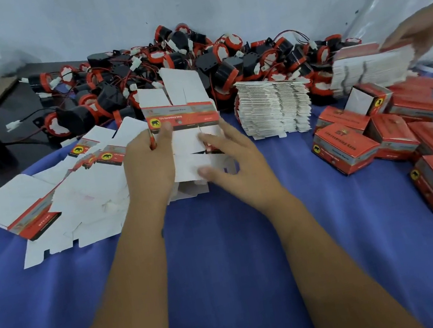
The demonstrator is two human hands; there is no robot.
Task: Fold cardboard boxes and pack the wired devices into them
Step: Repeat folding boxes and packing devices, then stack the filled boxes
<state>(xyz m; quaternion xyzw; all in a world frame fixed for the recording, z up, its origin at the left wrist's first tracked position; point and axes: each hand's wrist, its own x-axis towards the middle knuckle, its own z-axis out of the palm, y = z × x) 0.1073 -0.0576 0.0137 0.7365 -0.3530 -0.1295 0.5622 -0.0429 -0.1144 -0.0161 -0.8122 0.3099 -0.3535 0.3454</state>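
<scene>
Now the left hand (148,158) pinches the flat box (181,118) by its left end, its long side running left to right, while the right hand's (231,158) fingers rest relaxed on its lower flaps; devices (163,66) lie piled beyond.

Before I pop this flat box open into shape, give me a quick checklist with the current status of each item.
1. Left hand holds the flat box at its left edge: ok.
2. Right hand has a firm hold on the box: cannot tell; its fingers lie spread on the white flaps.
3. Only one blank picked up: cannot tell; more blanks lie directly beneath.
4. Wired devices close by: ok, piled just behind.
5. Spare blanks ready: ok, a neat stack stands to the right.
6. Another person's hand away from the box: ok, it is on the far stack.
</scene>
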